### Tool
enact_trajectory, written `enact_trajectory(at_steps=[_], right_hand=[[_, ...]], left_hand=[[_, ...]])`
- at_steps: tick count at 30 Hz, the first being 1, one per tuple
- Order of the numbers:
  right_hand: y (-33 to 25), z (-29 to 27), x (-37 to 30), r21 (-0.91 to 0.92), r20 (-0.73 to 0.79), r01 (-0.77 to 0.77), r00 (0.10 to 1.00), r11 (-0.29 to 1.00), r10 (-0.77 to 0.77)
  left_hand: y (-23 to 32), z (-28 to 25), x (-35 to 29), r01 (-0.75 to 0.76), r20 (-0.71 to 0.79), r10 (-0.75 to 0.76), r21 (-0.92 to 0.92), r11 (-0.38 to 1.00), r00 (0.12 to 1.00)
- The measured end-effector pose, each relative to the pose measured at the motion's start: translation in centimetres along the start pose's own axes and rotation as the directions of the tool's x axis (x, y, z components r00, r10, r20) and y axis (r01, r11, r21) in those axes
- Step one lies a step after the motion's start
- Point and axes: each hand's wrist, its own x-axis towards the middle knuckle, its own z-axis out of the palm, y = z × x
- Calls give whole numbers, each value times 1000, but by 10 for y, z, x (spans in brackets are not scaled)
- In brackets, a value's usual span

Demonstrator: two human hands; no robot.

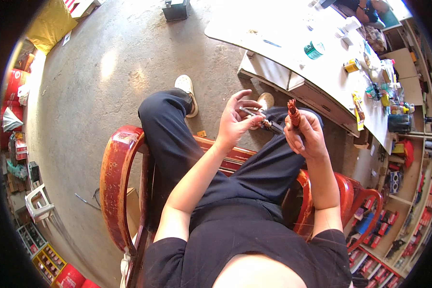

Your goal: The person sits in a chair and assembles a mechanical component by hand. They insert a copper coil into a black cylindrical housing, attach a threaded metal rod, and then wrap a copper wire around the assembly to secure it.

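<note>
Both of my hands are raised above my lap. My left hand [237, 121] pinches a thin silvery metal rod [247, 111] between thumb and fingers, with its other fingers spread. Just past that thumb is a dark, cylinder-like piece [272, 126] with a shiny end; whether it joins the rod I cannot tell. In my right hand [306, 134] a reddish, copper-coloured bundle [293, 113] stands upright, frayed at the top like strands of wire. Its lower end is hidden by my fingers. The two hands are apart.
I sit on a worn red wooden armchair [122, 177]. At right, a white table [283, 43] carries a green can [314, 50], a yellow can [352, 66] and bottles. Another person [365, 12] is beyond it. Shelves [398, 201] line the right; a white stool [38, 204] is left.
</note>
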Motion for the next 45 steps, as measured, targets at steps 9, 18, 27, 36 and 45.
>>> enact_trajectory(at_steps=[9,18,27,36,45], right_hand=[[-8,9,5,-77,-122,2,993,997,-11],[-33,16,-2,-755,182,-270,789,597,586],[17,-25,20,-456,-500,-135,856,880,-128],[-4,1,-4,-108,217,-310,920,945,326],[-27,19,-2,-650,-135,-346,929,677,345]], left_hand=[[-31,7,-19,136,302,-129,-4,991,945],[3,-16,-2,223,23,-223,1,975,974],[34,16,-17,-187,234,102,378,907,967],[26,19,-11,193,243,-99,-398,897,965],[55,7,4,144,99,-129,-160,976,987]])
